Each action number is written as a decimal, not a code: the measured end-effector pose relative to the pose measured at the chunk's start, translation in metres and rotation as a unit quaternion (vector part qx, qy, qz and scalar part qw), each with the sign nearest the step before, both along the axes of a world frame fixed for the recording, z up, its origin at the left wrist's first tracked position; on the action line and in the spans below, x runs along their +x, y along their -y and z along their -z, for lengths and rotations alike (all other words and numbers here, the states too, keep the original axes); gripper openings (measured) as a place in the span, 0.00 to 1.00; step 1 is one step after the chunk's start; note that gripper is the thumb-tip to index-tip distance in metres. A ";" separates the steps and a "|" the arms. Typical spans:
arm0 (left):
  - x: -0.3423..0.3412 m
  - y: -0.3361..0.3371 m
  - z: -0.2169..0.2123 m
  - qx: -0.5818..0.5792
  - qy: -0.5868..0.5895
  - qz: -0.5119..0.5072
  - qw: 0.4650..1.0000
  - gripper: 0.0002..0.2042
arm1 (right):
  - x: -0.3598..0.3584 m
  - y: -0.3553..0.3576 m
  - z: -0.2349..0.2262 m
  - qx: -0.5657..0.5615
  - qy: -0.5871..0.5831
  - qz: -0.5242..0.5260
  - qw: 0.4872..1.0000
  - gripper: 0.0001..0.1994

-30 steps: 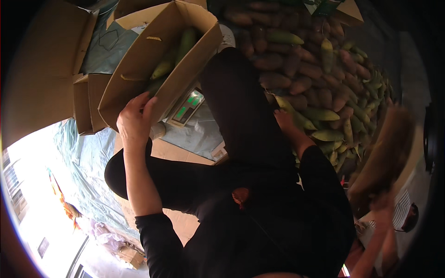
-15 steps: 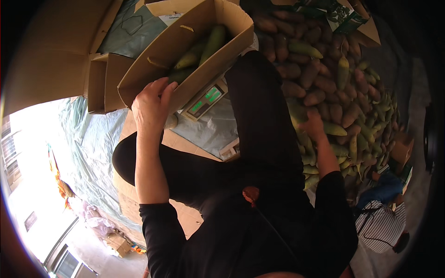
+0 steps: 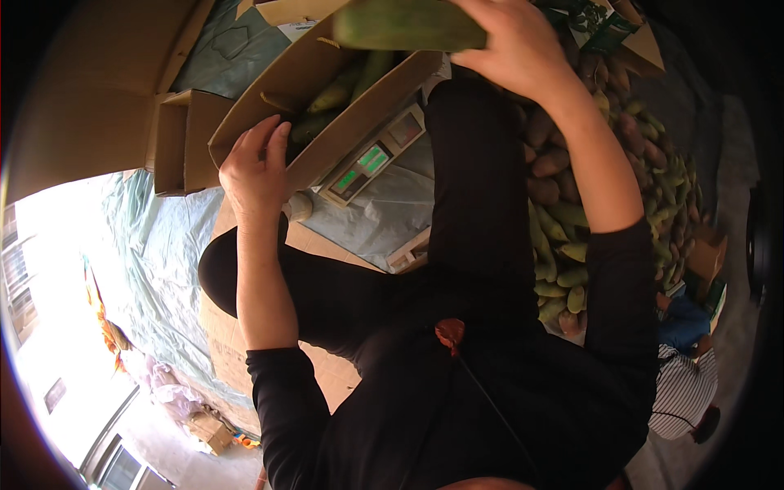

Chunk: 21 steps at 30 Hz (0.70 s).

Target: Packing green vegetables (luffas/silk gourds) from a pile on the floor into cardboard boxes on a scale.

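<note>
My right hand (image 3: 523, 51) is closed around a large green radish (image 3: 404, 26), held above the far end of an open cardboard box (image 3: 353, 122). The radish is slightly blurred. My left hand (image 3: 255, 167) grips the near left end of the box, its fingers curled over the rim. Inside the box lie several green radishes (image 3: 333, 95). Under the box sits a scale (image 3: 359, 173) with a lit green display; the box hides most of it.
To the right of my knee spreads a big heap of green radishes (image 3: 563, 237) and reddish-brown ones (image 3: 549, 159). A smaller cardboard box (image 3: 184, 147) stands at the left. Plastic sheeting (image 3: 155, 245) covers the floor. Another person in a striped shirt (image 3: 684, 392) is at the lower right.
My right hand has come up from the heap to above the box, now with a green radish in it. My left hand stays at the box's end, shifted slightly.
</note>
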<state>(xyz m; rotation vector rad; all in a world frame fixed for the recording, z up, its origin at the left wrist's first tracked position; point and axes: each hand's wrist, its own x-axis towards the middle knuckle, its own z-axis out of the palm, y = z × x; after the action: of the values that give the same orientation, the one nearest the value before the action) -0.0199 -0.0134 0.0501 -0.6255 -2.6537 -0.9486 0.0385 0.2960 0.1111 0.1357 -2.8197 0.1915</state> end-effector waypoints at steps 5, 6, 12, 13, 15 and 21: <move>-0.002 0.001 -0.005 0.035 -0.012 0.008 0.999 0.06 | -0.049 0.062 0.020 0.002 -0.068 -0.115 0.991 0.22; -0.003 0.001 -0.005 0.038 -0.009 0.007 0.999 0.06 | -0.051 0.065 0.025 -0.016 -0.075 -0.112 0.991 0.22; -0.001 0.006 -0.002 0.044 0.011 0.003 0.999 0.06 | -0.044 0.028 0.033 -0.143 -0.053 -0.033 0.988 0.19; -0.001 0.007 0.000 0.047 0.006 0.008 0.999 0.06 | -0.039 0.018 0.029 -0.167 -0.010 -0.008 0.986 0.18; -0.001 0.006 0.000 0.035 0.012 0.004 0.999 0.06 | -0.029 -0.010 0.032 -0.255 0.015 0.042 0.966 0.16; -0.002 0.002 -0.002 0.031 0.023 0.001 0.999 0.06 | 0.024 -0.114 0.085 -0.275 0.054 0.203 0.938 0.20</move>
<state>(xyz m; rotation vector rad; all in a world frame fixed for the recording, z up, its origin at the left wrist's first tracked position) -0.0223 -0.0150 0.0524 -0.5991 -2.6519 -1.0544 0.0627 0.4100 0.0264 -0.5915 -2.6987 0.8909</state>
